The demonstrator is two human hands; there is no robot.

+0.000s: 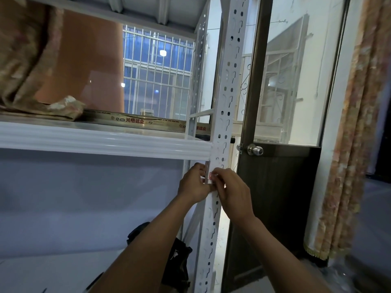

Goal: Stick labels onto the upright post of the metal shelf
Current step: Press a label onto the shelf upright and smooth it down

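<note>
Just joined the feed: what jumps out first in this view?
Both hands meet at the white perforated post at centre, just below the shelf beam: the left hand and the right hand pinch a small red-and-white label against it. Right of the post stands a dark door with a round knob.

Both hands raised together, bare forearms extended.
Left hand [193, 183] and right hand [232, 192] meet, fingers curled, fingertips pinching.
</note>
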